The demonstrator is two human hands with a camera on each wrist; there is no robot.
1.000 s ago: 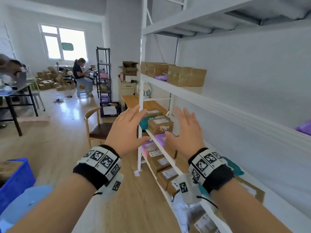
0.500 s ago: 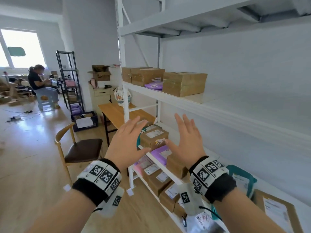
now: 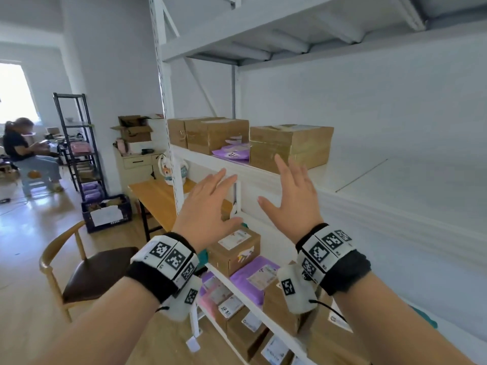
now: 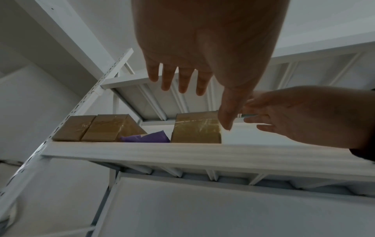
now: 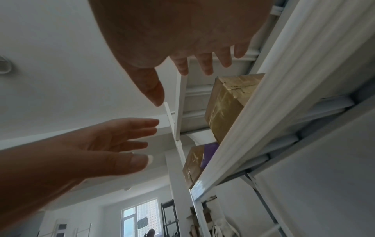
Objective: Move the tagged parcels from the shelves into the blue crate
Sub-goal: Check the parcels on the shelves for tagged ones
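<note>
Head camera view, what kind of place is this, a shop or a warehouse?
Most likely a small parcel packing or storage room: white metal shelving loaded with taped cardboard boxes and purple mailer bags, plus a person seated among more boxes in the background.

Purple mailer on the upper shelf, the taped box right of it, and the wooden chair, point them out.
Purple mailer (image 3: 232, 154), head view, its top face.
Taped box (image 3: 292, 146), head view, its front face.
Wooden chair (image 3: 97, 272), head view, its dark seat.
</note>
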